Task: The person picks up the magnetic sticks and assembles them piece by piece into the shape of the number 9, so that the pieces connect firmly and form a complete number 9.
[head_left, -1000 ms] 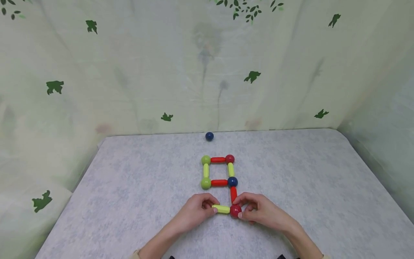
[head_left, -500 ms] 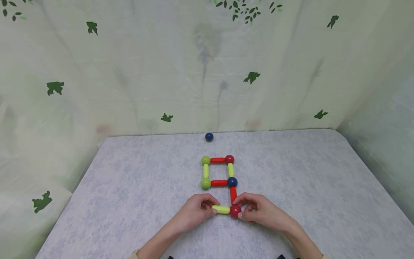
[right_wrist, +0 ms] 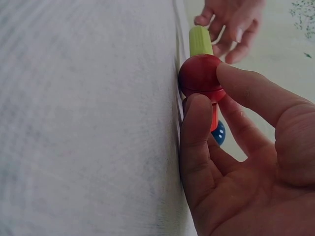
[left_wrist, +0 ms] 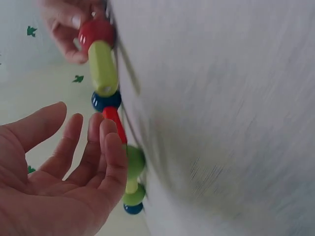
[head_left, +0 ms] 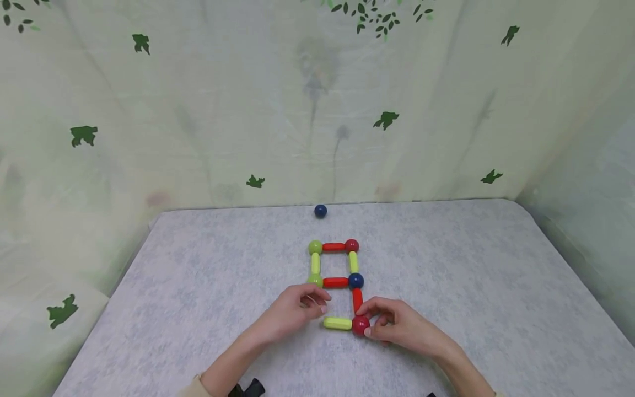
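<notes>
My right hand (head_left: 404,326) pinches a red ball (head_left: 360,326) between thumb and fingers. A yellow-green rod (head_left: 338,323) sticks out leftward from that ball, its left end free. From the same ball a red rod (head_left: 358,300) runs up to a dark blue ball (head_left: 356,280), a corner of a square of rods and balls. My left hand (head_left: 292,310) hovers just beyond the free end of the yellow-green rod, fingers loosely bent and holding nothing. In the left wrist view its fingers (left_wrist: 115,157) stand apart from the rod and partly hide the square's near green ball (left_wrist: 136,162).
The square's far side has a green ball (head_left: 315,247) and a red ball (head_left: 351,246) joined by a red rod (head_left: 334,247). A loose dark blue ball (head_left: 320,211) sits near the far edge of the grey table (head_left: 208,259). A pale leaf-patterned sheet (head_left: 208,110) hangs behind.
My left hand has let go of the yellow-green rod and moved up and left, away from it. The right hand keeps its pinch on the red ball.
</notes>
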The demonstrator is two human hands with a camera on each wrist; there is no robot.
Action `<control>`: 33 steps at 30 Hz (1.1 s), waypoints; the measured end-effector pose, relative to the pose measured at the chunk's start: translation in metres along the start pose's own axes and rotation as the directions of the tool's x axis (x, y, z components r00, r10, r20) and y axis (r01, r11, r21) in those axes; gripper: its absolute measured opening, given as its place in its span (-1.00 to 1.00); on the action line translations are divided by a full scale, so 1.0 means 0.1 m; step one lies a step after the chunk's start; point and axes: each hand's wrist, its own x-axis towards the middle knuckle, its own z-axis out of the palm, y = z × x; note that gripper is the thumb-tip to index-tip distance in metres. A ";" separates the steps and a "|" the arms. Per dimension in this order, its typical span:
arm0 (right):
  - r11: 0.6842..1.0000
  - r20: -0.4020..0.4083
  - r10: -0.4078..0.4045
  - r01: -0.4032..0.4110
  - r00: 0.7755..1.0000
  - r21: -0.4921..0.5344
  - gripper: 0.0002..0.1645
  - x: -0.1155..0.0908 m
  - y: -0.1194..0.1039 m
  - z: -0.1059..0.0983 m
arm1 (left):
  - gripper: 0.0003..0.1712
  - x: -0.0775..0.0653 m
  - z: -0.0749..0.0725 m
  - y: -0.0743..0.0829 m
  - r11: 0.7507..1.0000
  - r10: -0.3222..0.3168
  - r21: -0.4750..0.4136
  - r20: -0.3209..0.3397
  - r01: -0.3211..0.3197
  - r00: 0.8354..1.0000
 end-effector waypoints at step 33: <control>1.000 0.002 0.014 -0.014 1.000 -0.013 -0.67 0.01 -0.01 0.00 | -0.67 1.30 -0.88 -0.09 0.995 -0.008 0.097 -0.273 0.036 0.962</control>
